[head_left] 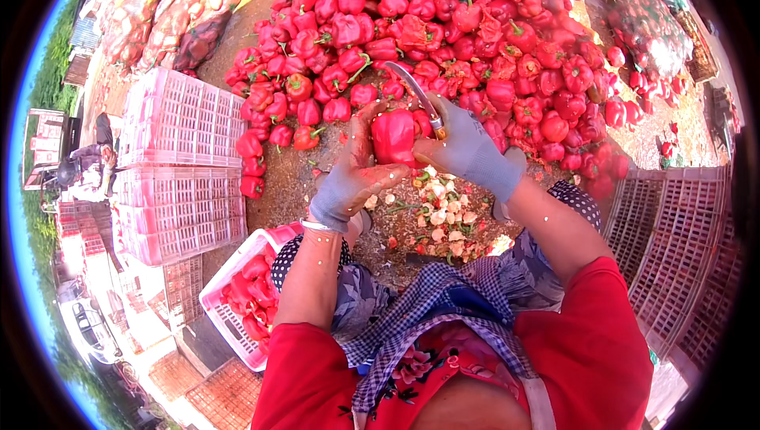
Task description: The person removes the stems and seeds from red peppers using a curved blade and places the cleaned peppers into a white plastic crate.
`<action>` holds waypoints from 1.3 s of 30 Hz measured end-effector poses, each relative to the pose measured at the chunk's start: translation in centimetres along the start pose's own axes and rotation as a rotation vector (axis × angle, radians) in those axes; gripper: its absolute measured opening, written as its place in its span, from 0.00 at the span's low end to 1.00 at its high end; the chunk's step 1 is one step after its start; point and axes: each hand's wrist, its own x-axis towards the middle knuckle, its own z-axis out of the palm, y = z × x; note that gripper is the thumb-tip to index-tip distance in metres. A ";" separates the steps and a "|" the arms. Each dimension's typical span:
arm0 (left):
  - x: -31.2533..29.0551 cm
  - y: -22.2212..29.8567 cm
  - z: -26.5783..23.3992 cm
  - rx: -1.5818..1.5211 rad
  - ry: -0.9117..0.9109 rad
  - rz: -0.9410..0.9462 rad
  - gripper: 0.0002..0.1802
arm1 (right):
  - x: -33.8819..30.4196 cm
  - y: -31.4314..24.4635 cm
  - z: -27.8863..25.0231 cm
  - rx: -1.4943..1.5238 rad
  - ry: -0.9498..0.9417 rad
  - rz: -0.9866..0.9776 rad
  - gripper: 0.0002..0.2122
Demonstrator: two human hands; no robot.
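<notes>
Red shirt (pixel 586 343), knife (pixel 428 107) aslant forward-left

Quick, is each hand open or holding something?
Left hand: holding a red pepper, cupped around its side.
Right hand: holding a curved knife, thumb at the pepper.

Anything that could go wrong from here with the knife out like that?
Possibly two things. The curved knife in the right hand has its bare blade angled up and leftward close to the left hand, so a slip might nick those fingers. The red pepper looks glossy and sits between both gloved hands, so it could slide out and drop among the pale scraps on the ground.
</notes>
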 end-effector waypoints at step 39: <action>0.2 -0.2 -0.8 0.324 0.163 0.205 0.17 | 1.0 -0.2 -1.2 0.402 -0.056 0.316 0.23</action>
